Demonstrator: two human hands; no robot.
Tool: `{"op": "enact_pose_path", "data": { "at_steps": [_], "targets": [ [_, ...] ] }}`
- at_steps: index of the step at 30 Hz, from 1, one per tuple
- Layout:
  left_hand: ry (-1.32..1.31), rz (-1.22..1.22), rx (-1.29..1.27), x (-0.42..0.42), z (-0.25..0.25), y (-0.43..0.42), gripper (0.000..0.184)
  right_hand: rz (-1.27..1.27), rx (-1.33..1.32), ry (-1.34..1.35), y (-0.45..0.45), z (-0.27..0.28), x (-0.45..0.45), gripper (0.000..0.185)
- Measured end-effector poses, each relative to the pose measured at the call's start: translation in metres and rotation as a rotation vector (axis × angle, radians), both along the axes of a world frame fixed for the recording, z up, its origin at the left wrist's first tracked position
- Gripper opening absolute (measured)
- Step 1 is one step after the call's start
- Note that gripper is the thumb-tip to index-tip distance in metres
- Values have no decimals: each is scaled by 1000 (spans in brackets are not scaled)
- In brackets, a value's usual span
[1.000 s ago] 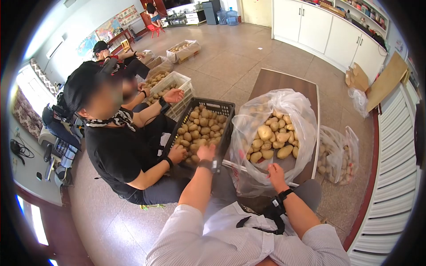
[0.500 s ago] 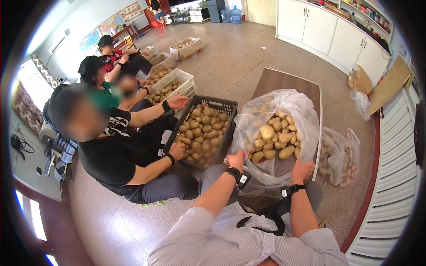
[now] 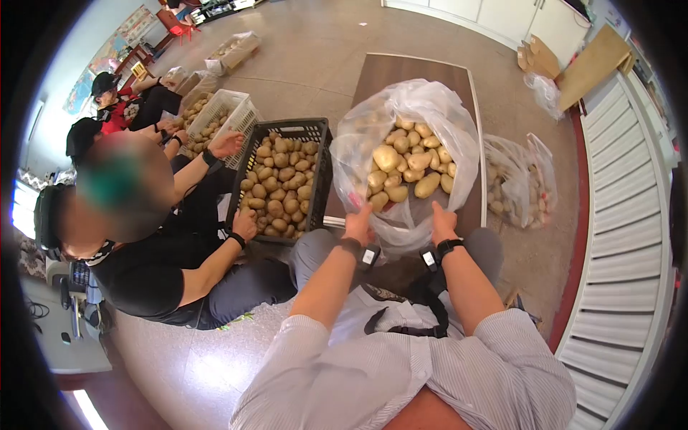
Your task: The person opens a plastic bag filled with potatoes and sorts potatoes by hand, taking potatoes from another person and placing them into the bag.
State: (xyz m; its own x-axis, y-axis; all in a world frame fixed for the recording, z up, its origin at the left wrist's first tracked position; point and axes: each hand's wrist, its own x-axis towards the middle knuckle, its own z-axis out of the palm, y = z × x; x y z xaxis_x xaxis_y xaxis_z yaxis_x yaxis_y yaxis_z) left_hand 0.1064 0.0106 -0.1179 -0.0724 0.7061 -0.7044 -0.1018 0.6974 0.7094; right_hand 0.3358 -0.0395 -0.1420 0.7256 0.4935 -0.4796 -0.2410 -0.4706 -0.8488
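Observation:
A large clear plastic bag [image 3: 462,136], open at the top, lies on a brown low table [image 3: 380,75] with several potatoes [image 3: 427,185] inside. My left hand [image 3: 358,223] is closed on the near left edge of the bag's mouth. At the near right edge, my right hand [image 3: 443,221] pinches the same plastic. Both wrists wear dark bands with small devices. Left of the bag stands a black crate [image 3: 324,154] filled with potatoes, apart from my hands.
A co-worker in black [image 3: 154,287] sits close on the left, one hand at the black crate's edge. Beyond are a white crate [image 3: 247,115] and other seated people. Another potato bag [image 3: 519,186] rests on the floor at right, near a white radiator [image 3: 620,215].
My left hand has gone from the black crate to the bag's edge. My right hand now grips the plastic. The whole view has shifted, so the crates and bag appear further left and higher.

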Motion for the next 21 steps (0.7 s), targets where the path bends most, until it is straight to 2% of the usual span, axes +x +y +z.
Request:
{"op": "enact_pose_path", "data": {
  "at_steps": [1,2,4,5,6,7,9,12,13,15,17,21],
  "targets": [
    [-17,-29,32,-1,-3,3,51,-33,-18,-4,3,-19,7,52],
    [3,-122,282,-5,-31,4,52,-55,-24,-4,7,-37,8,47],
    [-1,-72,202,-3,-29,4,46,-27,83,40,-2,-2,-4,47],
    [-3,-45,162,-2,-28,4,43,-28,139,-84,-1,-11,-6,49],
    [-78,-15,112,-3,-17,1,42,-18,213,-12,6,-50,6,57],
    [-36,12,77,0,10,-6,44,35,142,-27,3,-44,6,62],
    [-65,-5,44,-1,-2,-3,36,16,32,-128,9,-59,9,66],
    [-81,-40,30,-2,-13,-3,36,-1,-22,-165,1,-24,-7,68],
    [-82,-43,47,-1,-14,-3,36,-5,-5,-166,3,-20,-6,68],
    [-107,-14,76,1,-16,-7,35,15,-205,-222,1,-15,-5,71],
    [-89,-42,87,1,-19,-10,35,31,-204,-228,-3,-14,-2,72],
    [-11,-143,49,-3,-2,-13,33,-36,-301,-286,-4,-5,-7,73]
  ]
}}
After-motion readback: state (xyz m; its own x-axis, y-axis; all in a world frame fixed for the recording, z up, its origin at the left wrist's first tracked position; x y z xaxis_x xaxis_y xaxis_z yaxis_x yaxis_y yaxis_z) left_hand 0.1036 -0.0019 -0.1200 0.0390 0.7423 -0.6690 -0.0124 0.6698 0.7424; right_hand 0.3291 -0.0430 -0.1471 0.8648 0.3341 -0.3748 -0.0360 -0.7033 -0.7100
